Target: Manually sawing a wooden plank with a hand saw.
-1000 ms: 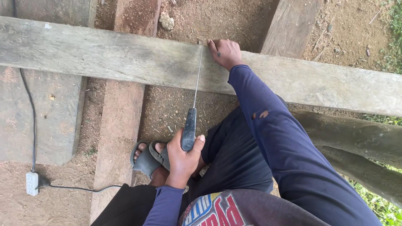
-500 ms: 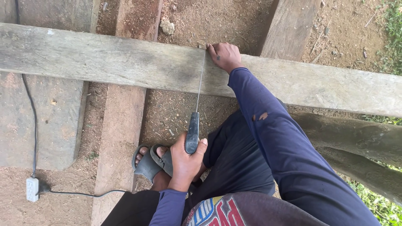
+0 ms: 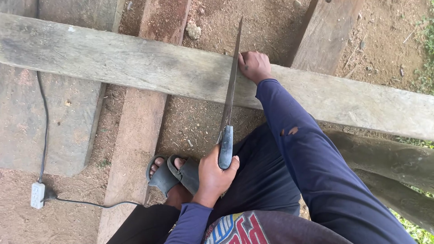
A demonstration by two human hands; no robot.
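Left hand wraps tight round the saw handle, right hand presses the plank. I'd go with long, straight strokes.

Outdoor daylight falls on bare reddish-brown dirt ground scattered with small stones. Weathered grey wooden boards and a narrower plank lie flat on it. A black cable runs down to a white power strip. Green grass edges the right side.
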